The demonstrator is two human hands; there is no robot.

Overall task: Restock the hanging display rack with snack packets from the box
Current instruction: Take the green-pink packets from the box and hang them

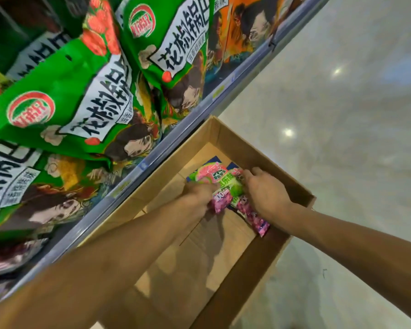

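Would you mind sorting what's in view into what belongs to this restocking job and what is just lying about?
Job: cardboard box; pink-and-green snack packets, gripped by left hand and right hand.
Just there: hanging green bags; orange bags; shelf rail; floor.

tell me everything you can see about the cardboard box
The cardboard box is plain brown corrugated board, open at the top, standing on the pale glossy floor close beside the shelf rail. Its bare bottom shows flap seams and is mostly empty. A few green-and-pink snack packets lie at the far end, where the left hand and right hand grip them.
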